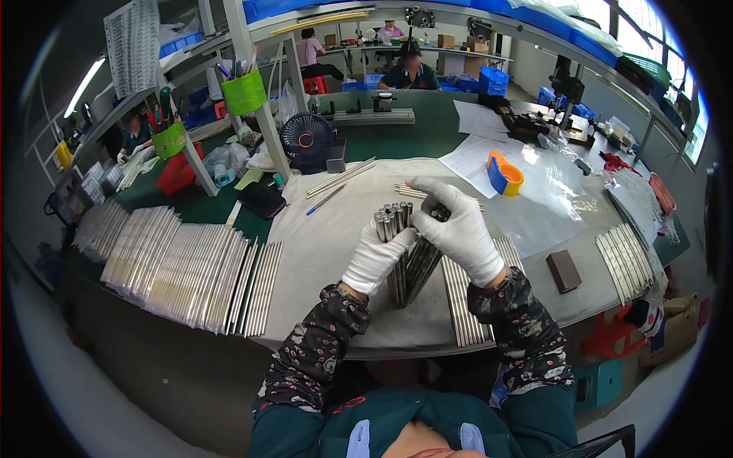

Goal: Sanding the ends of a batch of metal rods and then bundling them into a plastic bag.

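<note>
Head view: left white-gloved hand (376, 258) and right white-gloved hand (460, 229) both clasp an upright bundle of grey metal rods (405, 252), butt end down on the grey cloth-covered bench (321, 252) mid-surface, likely to level the ends. Flat rows of matching silvery rods (191, 267) lie toward left edge; orange-and-blue tape dispenser (504, 174) sits far side

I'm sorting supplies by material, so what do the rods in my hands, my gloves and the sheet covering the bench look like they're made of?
The rods look like metal, likely steel or aluminium: silvery grey with a dull sheen and cleanly cut round ends. The gloves on the left hand and right hand look like white knitted fabric, matte and soft-creased. The sheet looks like pale grey cloth, matte with slight wrinkles, though it could be a thin mat.
</note>
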{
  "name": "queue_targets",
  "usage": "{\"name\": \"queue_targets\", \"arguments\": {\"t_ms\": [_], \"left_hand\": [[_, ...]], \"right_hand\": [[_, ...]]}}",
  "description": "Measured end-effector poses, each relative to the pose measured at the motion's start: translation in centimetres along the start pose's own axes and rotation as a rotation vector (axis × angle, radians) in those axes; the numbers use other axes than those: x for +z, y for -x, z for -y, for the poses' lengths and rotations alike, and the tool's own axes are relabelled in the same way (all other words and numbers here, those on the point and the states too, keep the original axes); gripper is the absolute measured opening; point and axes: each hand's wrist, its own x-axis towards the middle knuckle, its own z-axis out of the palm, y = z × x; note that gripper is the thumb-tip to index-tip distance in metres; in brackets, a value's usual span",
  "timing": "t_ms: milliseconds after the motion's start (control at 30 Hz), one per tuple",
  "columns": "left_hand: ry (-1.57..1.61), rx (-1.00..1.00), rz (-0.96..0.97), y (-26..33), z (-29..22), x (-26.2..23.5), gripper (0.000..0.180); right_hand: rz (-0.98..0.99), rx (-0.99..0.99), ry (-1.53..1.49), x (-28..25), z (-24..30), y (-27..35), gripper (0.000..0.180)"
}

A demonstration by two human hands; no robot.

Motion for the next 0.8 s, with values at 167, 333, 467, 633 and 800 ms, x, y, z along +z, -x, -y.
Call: {"name": "queue_targets", "arguments": {"t_ms": [167,333,467,633,800], "left_hand": [[0.011,0.082,0.016,0.0,0.0,0.4,0.016],[-0.022,0.052,0.025,0.3,0.2,0.1,0.014],[-0.066,0.03,0.05,0.1,-0.1,-0.4,0.013],[0.038,0.091,0.049,0.4,-0.5,0.1,0.013],[-0.093,0.186,0.122,0.4,-0.2,-1.3,0.016]], "right_hand": [[0.006,-0.258,0.127,0.3,-0.9,-0.4,0.019],[-0.008,-0.014,0.03,0.2,-1.2,0.0,0.025],[-0.005,0.012,-0.013,0.2,0.4,-0.2,0.023],[0.067,-0.273,0.158,0.2,-0.2,-0.5,0.025],[0.022,-0.108,0.111,0.3,-0.1,-0.2,0.022]]}}
